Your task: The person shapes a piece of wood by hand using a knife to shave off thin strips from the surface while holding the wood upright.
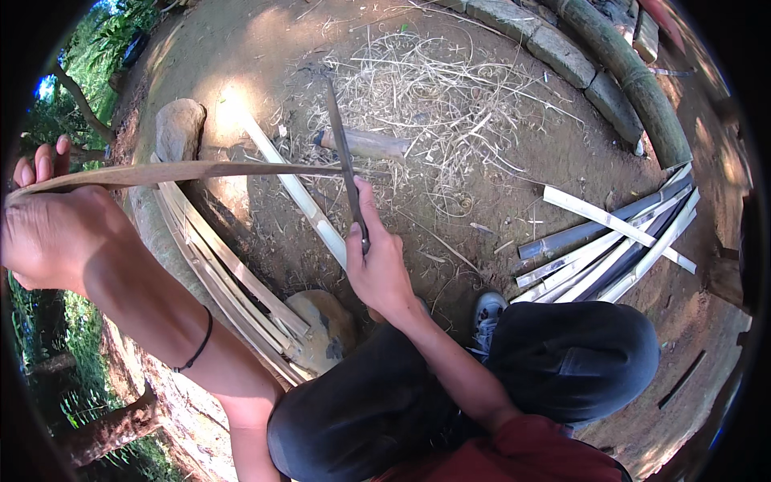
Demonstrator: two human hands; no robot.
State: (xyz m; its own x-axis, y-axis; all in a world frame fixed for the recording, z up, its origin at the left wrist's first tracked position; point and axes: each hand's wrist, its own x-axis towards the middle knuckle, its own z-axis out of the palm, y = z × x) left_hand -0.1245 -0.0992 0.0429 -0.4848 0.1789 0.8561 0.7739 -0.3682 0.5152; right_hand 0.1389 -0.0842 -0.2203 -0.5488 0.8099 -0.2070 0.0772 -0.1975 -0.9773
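My left hand, at the far left, is closed round one end of a long bamboo strip, its fingertips showing above the strip. The strip runs level to the right and narrows toward a long, dark knife, whose blade crosses its far end. Gripping the knife's near end is my right hand, with the thumb and index finger along it. The blade points away from me. Beneath the knife a short piece of bamboo lies on the ground, and a pale split strip slants under the held one.
Curly bamboo shavings cover the dirt ahead. Split bamboo pieces are piled at right, and more strips lie at left by a stone. A rock sits far left; a thick bamboo pole borders the far right.
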